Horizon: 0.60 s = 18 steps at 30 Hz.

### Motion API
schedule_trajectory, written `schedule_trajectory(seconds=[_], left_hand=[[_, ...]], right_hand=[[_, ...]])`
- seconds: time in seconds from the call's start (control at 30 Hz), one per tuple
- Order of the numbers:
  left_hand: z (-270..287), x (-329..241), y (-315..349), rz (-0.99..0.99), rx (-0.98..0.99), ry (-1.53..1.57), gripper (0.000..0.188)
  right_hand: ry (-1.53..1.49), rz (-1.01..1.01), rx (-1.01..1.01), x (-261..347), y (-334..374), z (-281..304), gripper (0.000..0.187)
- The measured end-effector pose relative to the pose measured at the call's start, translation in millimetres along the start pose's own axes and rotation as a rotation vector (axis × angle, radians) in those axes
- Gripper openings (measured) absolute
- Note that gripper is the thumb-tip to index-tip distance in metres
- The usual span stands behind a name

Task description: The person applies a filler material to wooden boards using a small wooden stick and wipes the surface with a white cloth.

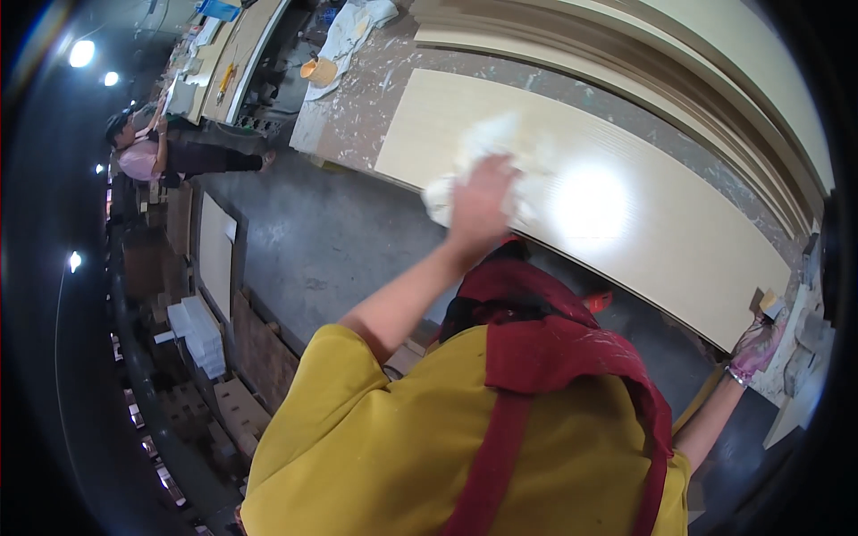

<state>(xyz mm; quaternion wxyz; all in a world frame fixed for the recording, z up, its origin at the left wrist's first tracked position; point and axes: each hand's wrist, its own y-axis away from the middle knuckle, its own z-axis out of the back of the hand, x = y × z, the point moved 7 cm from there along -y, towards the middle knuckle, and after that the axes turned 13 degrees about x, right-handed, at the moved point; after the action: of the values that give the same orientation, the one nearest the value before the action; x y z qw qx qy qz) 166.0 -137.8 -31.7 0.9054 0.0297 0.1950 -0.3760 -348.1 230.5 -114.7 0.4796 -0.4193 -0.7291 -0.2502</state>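
Note:
A long pale wood-toned panel [679, 223] lies flat on the paint-spattered workbench. Near its left end my bare left hand [483, 201] presses a crumpled white cloth [438, 198] against the surface. Both cloth and fingers are blurred by motion. At the panel's right end is my right hand [758, 348], in a thin, pink-stained glove. Its fingers are closed round a small tan block [770, 304] with a dark side, close to the panel's corner. The block's exact kind cannot be made out.
Several long boards [617, 67] are stacked along the bench's far side. An orange-tan cup [318, 71] stands on a stained cloth [353, 36] at the far left. Another person [152, 152] stands by a second table. White stacked pieces [198, 335] sit on the left.

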Motion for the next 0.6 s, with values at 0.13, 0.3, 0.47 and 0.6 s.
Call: schedule_trajectory(seconds=[0.13, 0.3, 0.47, 0.6], left_hand=[[-59, -119, 0, -0.294, 0.184, 0.159, 0.039], [-23, -87, -31, -0.119, 0.179, 0.483, 0.023], [78, 134, -25, 0.343, -0.155, -0.097, 0.028], [46, 97, -22, 0.219, -0.156, -0.134, 0.025]], right_hand=[[-0.078, -0.038, 0.056, -2, 3, 2, 0.041], [-0.209, -0.174, -0.037, 2, 13, -10, 0.039], [-0.233, -0.111, 0.009, -1, 6, -13, 0.040], [-0.184, -0.129, -0.091, 2, 14, -10, 0.039]])
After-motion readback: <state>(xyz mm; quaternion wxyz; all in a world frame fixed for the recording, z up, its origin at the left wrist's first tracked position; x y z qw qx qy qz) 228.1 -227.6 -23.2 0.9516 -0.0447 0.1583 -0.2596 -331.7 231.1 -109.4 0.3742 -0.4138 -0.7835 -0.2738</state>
